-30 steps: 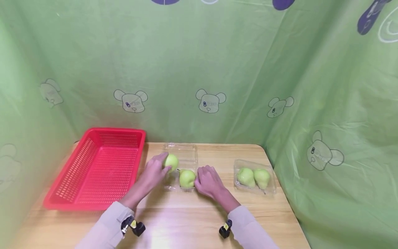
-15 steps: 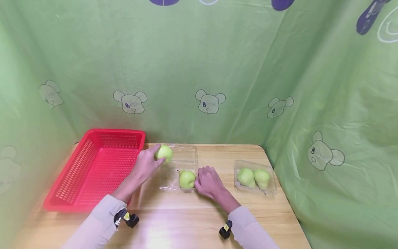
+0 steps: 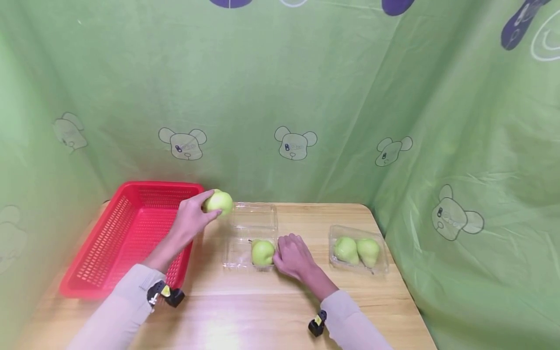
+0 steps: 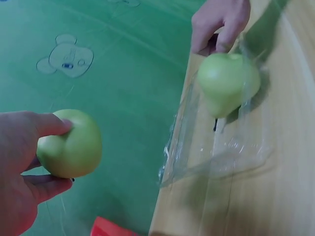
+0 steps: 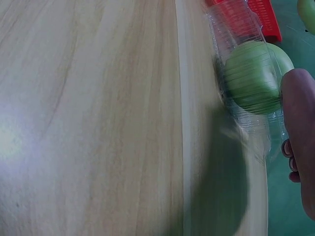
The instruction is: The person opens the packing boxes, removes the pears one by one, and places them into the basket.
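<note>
Since half a second earlier, the left hand had moved up and farther from the right hand, carrying a green fruit with it; the right hand had stayed put. Thumb and fingers of the left hand pinched that fruit, which hung in the air to the hand's right, above table level. The right hand was curled, gripping the edge of the open container on its left. Inside it, just beside the right hand, lay a green pear, stem pointing away from that hand. The container's clear lid was folded back beyond it, to the lower right of the left hand. A red basket stood to the left of the left hand, whose forearm crossed over the basket's right side. Well to the right of the right hand, a second clear container held two pears side by side. Beyond both hands hung a green curtain printed with mouse heads.
</note>
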Demonstrator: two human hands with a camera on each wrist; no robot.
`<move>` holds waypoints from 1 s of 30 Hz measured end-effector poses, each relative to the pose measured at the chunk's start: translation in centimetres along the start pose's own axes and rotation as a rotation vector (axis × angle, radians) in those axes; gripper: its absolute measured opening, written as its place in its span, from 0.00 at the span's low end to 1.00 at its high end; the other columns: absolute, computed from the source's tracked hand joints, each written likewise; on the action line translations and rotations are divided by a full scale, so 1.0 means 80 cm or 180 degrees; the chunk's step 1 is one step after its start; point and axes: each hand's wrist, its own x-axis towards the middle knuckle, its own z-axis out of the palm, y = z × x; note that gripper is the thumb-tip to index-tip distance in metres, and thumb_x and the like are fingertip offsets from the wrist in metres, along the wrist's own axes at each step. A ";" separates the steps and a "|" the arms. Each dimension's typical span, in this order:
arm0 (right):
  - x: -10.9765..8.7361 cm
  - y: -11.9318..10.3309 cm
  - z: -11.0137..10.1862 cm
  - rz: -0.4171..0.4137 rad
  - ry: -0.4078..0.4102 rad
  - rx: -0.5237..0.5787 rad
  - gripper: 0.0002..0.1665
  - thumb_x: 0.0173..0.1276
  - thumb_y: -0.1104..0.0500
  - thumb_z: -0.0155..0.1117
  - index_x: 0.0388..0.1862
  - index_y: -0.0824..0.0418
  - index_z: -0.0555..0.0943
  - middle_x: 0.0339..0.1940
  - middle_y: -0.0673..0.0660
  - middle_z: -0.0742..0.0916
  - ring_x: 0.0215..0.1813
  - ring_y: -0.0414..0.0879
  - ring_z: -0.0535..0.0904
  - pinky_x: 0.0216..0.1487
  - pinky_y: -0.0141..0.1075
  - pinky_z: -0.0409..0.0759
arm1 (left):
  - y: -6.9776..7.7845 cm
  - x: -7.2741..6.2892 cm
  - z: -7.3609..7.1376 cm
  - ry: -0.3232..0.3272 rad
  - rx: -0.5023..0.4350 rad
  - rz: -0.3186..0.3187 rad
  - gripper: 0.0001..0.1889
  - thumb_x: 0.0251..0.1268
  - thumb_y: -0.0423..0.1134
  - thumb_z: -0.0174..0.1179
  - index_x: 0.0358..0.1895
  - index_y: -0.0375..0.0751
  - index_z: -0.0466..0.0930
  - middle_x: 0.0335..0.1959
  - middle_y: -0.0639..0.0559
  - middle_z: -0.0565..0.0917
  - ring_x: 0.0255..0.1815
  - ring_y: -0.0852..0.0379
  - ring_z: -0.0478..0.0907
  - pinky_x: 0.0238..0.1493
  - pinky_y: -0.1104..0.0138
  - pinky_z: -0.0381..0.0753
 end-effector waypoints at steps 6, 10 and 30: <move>-0.001 0.001 0.000 -0.0024 -0.0030 -0.0032 0.11 0.68 0.50 0.54 0.27 0.53 0.70 0.22 0.47 0.71 0.30 0.43 0.63 0.36 0.31 0.65 | -0.017 0.009 -0.015 0.0034 0.0030 -0.0147 0.32 0.59 0.35 0.75 0.67 0.32 0.78 0.59 0.32 0.86 0.53 0.36 0.85 0.58 0.45 0.88; -0.001 0.003 -0.001 -0.0025 -0.0017 -0.0044 0.11 0.68 0.50 0.54 0.28 0.53 0.71 0.23 0.48 0.71 0.30 0.43 0.63 0.36 0.31 0.65 | -0.027 0.016 -0.026 0.0078 0.0068 -0.0196 0.31 0.60 0.36 0.74 0.68 0.32 0.77 0.60 0.32 0.85 0.57 0.35 0.83 0.62 0.43 0.85; -0.003 -0.005 -0.006 0.0035 -0.0067 0.0038 0.12 0.68 0.49 0.56 0.28 0.53 0.71 0.22 0.47 0.71 0.30 0.43 0.64 0.36 0.31 0.65 | -0.094 0.012 -0.063 -0.0009 0.0467 -0.0840 0.34 0.63 0.42 0.71 0.69 0.29 0.74 0.63 0.26 0.81 0.61 0.26 0.78 0.62 0.36 0.79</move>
